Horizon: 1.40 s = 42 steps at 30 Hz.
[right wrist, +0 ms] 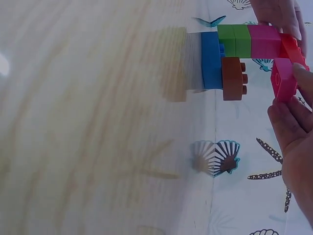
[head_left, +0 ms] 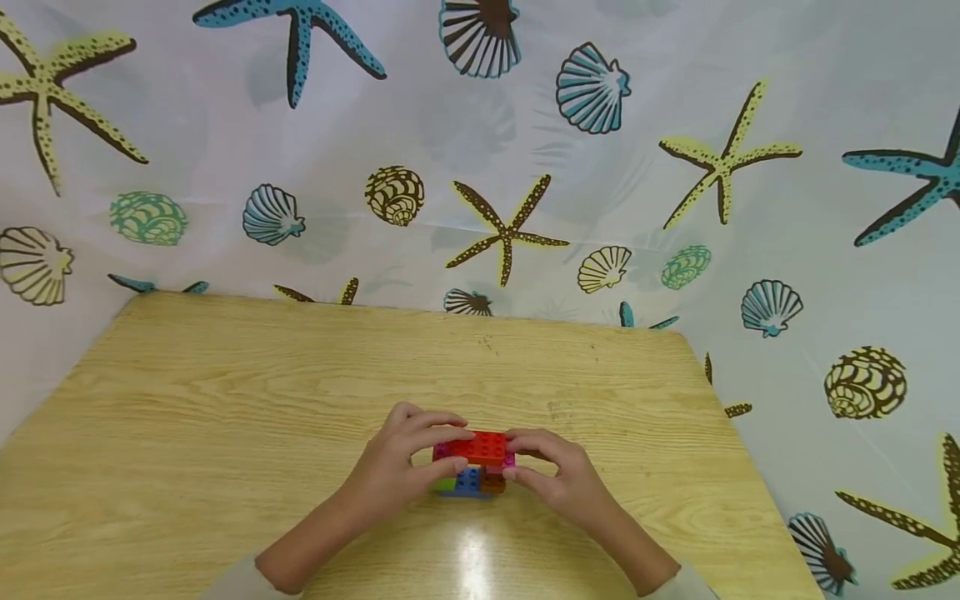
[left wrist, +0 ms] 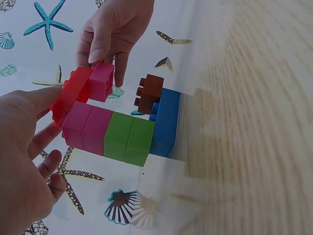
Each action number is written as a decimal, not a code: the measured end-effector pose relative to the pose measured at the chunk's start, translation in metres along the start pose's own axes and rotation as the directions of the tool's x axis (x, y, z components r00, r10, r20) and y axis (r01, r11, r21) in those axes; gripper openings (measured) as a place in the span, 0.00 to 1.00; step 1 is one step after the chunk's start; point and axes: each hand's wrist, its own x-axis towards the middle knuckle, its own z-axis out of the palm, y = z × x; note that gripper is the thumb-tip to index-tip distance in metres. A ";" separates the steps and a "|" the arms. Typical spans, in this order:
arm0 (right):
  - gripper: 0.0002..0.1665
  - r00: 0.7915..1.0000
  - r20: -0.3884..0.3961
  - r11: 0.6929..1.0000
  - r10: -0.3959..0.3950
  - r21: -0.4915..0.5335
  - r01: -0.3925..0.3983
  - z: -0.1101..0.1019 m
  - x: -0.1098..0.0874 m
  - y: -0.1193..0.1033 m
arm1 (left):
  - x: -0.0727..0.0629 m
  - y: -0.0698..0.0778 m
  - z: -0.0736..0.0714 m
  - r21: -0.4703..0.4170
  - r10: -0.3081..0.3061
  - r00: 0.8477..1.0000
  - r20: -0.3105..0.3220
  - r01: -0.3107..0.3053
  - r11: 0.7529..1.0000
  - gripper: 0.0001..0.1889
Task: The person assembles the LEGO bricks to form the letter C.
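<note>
A small tower of toy building bricks stands on the table between both hands. At its base lies a long blue brick (left wrist: pixel 166 122), with green bricks (left wrist: pixel 128 137) on its left end and a brown brick (left wrist: pixel 150 94) on its right. Pink bricks (left wrist: pixel 88 126) continue the left column above the green. Across the top runs a red brick (head_left: pixel 483 447), tilted in the wrist views. My left hand (head_left: pixel 397 458) holds the red brick's left part between thumb and fingers. My right hand (head_left: pixel 558 475) pinches another pink brick (right wrist: pixel 283 81) under the red brick's right end, with a gap above the brown brick.
The wood-grain table (head_left: pixel 225 400) extends around the bricks on all sides. Behind it and along its sides hangs a white cloth (head_left: pixel 337 167) printed with starfish and shells. Light glares off the table's near edge.
</note>
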 end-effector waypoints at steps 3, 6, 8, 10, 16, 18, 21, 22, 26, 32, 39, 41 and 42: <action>0.15 0.998 0.008 0.997 0.056 0.054 -0.056 -0.002 0.001 0.000 | -0.005 -0.003 -0.005 -0.047 -0.060 0.998 -0.001 0.060 0.997 0.18; 0.15 0.997 0.011 0.994 0.075 0.074 -0.076 -0.002 0.000 0.002 | -0.010 -0.008 -0.010 -0.071 -0.090 0.996 -0.010 0.089 0.994 0.19; 0.14 0.998 0.014 0.996 0.061 0.070 -0.062 -0.001 -0.001 0.003 | -0.013 -0.011 -0.011 -0.073 -0.097 0.995 -0.013 0.096 0.993 0.18; 0.14 0.999 0.015 0.997 0.045 0.066 -0.046 -0.001 -0.001 0.004 | -0.016 -0.015 -0.011 -0.062 -0.099 0.995 -0.005 0.098 0.993 0.18; 0.11 1.000 -0.004 1.000 0.023 0.021 -0.023 0.001 -0.001 0.004 | -0.020 -0.021 -0.008 -0.094 -0.159 0.986 0.050 0.164 0.982 0.16; 0.10 0.999 -0.006 0.999 0.037 0.014 -0.037 0.002 0.000 0.004 | -0.021 -0.022 -0.007 -0.122 -0.181 0.982 0.058 0.187 0.975 0.15; 0.10 0.998 -0.001 0.998 0.064 0.019 -0.064 0.003 0.003 0.004 | -0.021 -0.022 -0.007 -0.172 -0.193 0.980 0.056 0.200 0.964 0.15; 0.10 0.997 0.001 0.997 0.071 0.027 -0.071 0.003 0.004 0.004 | -0.021 -0.022 -0.007 -0.189 -0.195 0.979 0.054 0.202 0.961 0.14; 0.10 0.995 0.012 0.993 0.104 0.064 -0.104 0.004 0.011 0.004 | -0.020 -0.025 -0.008 -0.235 -0.217 0.975 0.054 0.224 0.946 0.13; 0.15 0.984 0.062 0.975 0.168 0.134 -0.175 0.006 0.026 0.008 | -0.012 -0.033 -0.012 -0.277 -0.272 0.961 0.057 0.277 0.920 0.14; 0.21 0.976 0.072 0.967 0.206 0.135 -0.214 0.011 0.044 0.019 | 0.002 -0.048 -0.017 -0.321 -0.343 0.934 0.102 0.357 0.877 0.16; 0.21 0.974 0.062 0.965 0.219 0.131 -0.225 0.013 0.049 0.022 | 0.005 -0.052 -0.017 -0.345 -0.364 0.924 0.121 0.382 0.857 0.17; 0.21 0.973 0.055 0.965 0.222 0.128 -0.228 0.014 0.051 0.024 | 0.007 -0.054 -0.017 -0.359 -0.369 0.920 0.129 0.391 0.848 0.18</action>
